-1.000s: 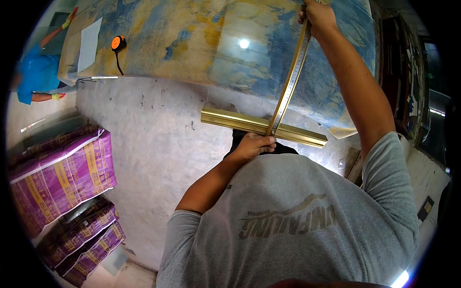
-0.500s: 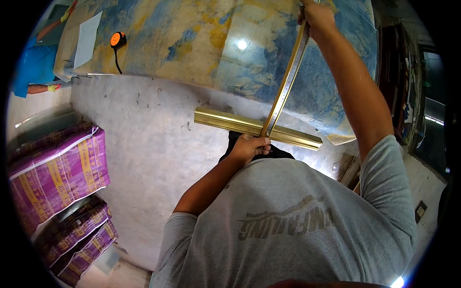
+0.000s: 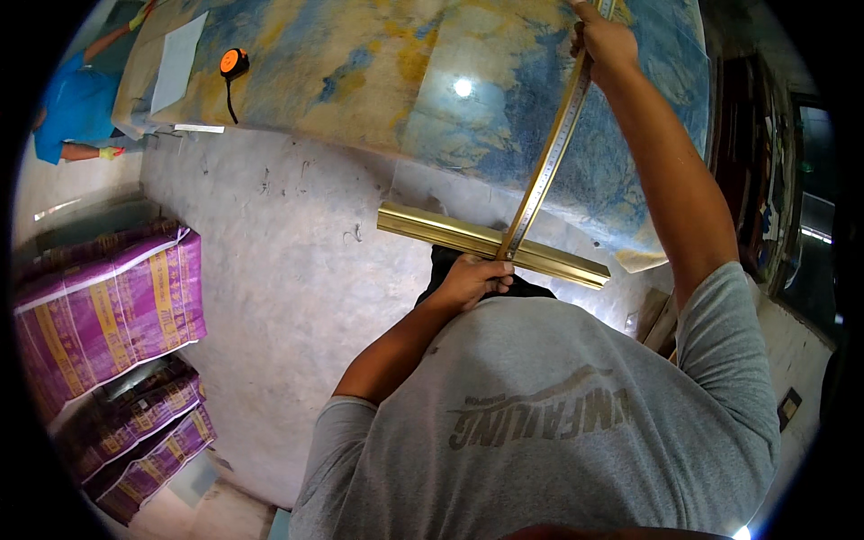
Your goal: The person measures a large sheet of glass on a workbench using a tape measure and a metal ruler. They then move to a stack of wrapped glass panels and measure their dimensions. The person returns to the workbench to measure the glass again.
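A gold metal frame piece makes a T: a wide grooved crossbar [image 3: 438, 225] lies across in front of my body, and a narrower gold bar [image 3: 576, 83] runs away from it over the table. Along this bar lies a silver measuring strip [image 3: 546, 166] with fine marks. My left hand [image 3: 475, 279] is closed at the strip's near end, by the joint, thumb pressed on it. Far up the bar, my right hand [image 3: 605, 43] is closed round bar and strip; its fingertips are partly cut off by the picture's upper edge.
The table has a blue and yellow mottled cover [image 3: 360, 81]. On it lie an orange and black tape measure [image 3: 234, 61] and a white sheet [image 3: 179, 61]. A person in blue [image 3: 79, 106] with gloves stands at the far left. Purple packages [image 3: 112, 310] are stacked at left.
The view has shifted slightly, so table and packages sit a little differently. Both hands keep their grip on bar and strip. The person in blue has moved an arm slightly.
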Motion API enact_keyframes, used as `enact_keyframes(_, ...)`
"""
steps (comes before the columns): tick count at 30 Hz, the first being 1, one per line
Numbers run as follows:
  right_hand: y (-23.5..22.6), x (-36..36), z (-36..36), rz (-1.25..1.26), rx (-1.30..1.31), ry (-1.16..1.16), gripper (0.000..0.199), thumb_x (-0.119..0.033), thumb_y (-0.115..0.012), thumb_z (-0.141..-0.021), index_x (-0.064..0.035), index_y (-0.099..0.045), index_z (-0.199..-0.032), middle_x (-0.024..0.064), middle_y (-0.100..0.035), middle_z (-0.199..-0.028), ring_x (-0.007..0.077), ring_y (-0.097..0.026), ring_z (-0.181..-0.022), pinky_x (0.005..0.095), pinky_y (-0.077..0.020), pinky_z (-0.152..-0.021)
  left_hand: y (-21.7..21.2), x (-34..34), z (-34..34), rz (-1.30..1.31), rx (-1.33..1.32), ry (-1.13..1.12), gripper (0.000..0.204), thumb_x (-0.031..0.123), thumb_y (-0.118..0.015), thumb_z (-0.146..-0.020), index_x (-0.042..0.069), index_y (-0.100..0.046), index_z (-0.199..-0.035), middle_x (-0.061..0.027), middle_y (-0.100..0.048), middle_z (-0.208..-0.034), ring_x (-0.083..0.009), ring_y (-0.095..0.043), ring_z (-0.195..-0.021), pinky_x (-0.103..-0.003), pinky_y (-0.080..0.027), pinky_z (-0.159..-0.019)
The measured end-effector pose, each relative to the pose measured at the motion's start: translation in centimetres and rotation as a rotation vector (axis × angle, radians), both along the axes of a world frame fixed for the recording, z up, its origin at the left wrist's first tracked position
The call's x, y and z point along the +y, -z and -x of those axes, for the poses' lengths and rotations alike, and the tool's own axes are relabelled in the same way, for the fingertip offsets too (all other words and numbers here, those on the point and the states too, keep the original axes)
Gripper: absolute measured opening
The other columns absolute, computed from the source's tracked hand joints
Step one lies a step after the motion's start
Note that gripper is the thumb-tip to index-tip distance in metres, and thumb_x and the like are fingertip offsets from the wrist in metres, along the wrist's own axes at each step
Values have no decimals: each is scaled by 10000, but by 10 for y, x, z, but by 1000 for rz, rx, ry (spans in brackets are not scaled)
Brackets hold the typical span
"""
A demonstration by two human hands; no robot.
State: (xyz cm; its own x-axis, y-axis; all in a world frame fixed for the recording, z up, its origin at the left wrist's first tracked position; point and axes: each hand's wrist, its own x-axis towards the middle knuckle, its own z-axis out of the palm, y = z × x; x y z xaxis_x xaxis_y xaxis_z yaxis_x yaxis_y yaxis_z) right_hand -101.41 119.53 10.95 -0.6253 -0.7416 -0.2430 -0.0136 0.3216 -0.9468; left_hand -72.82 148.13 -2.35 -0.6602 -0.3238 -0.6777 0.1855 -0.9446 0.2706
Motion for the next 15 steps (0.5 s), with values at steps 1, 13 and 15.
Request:
enact_keyframes(1,-4,2,0,-10,-2,-11,413,-332,-768,-899,33,-576,-870,111,-603,-670,222,-606,-574,403,-496,-550,-1,1,1,7,1,-1,228,116,-697,-941,-42,-630,-1093,-122,-672,-987,-192,-660,-865,-330,-561,-748)
enact_keyframes(13,1,3,10,7,-90,39,380,-282,-795,-883,42,-597,-874,115,-595,-695,217,-580,-572,404,-504,-543,-1,2,2,57,-23,-16,195,126,-704,-931,-6,-654,-1065,-99,-682,-951,-174,-654,-845,-317,-546,-732)
enact_keyframes(15,3,5,14,4,-82,2,382,-288,-794,-886,40,-598,-875,116,-605,-703,217,-583,-572,401,-502,-533,-1,5,7,41,-14,-4,194,124,-709,-926,2,-653,-1066,-97,-679,-951,-172,-651,-833,-320,-545,-721)
